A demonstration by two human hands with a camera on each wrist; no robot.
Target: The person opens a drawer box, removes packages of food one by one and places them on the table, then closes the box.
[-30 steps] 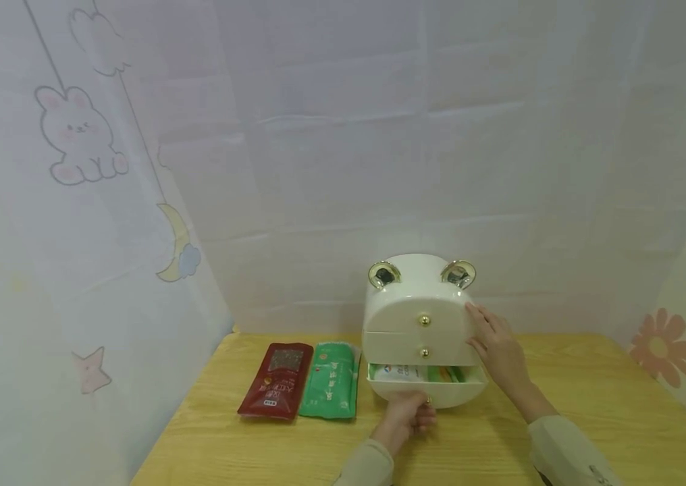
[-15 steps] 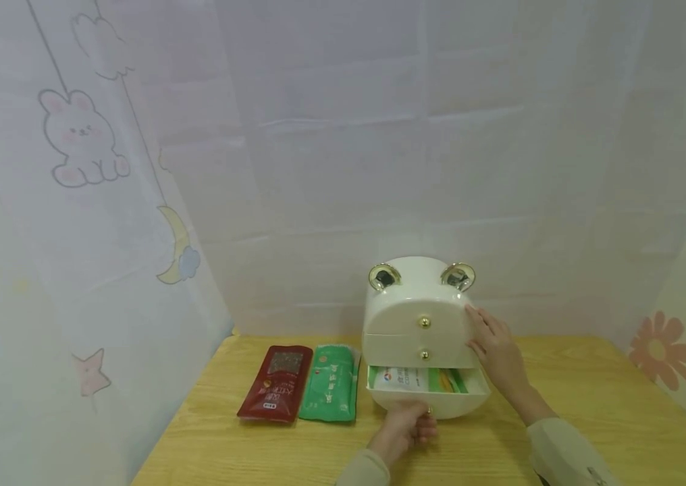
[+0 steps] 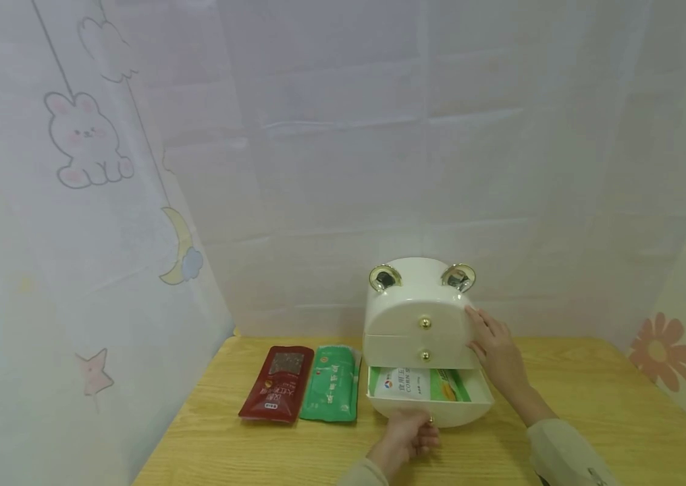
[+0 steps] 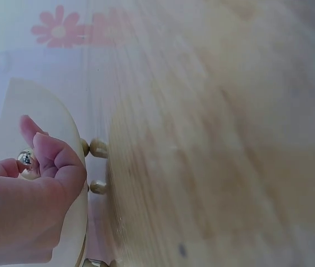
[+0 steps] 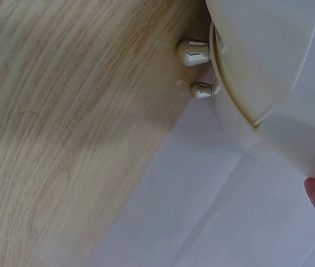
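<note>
A white rounded storage box (image 3: 391, 314) with two gold-rimmed ears on top stands on the wooden table. Its bottom drawer (image 3: 464, 413) is pulled out toward me. My left hand (image 3: 405, 435) pinches the drawer's gold knob (image 4: 28, 161) between thumb and fingers, as the left wrist view shows. In the drawer lies a white and green packet (image 3: 410, 383) printed with "CORN". My right hand (image 3: 501, 351) rests with extended fingers against the box's right side; only some fingertips (image 5: 314, 192) appear in the right wrist view.
Left of the box, a dark red packet (image 3: 279, 383) and a green packet (image 3: 331, 383) lie side by side on the table (image 3: 209, 445). Behind the table hangs a pale cloth (image 3: 319, 169). Small gold feet (image 5: 193, 53) hold the box off the tabletop.
My left hand has drawn the bottom drawer farther out toward me, so more of the white and green packet shows. My right hand has stayed on the box's side.
</note>
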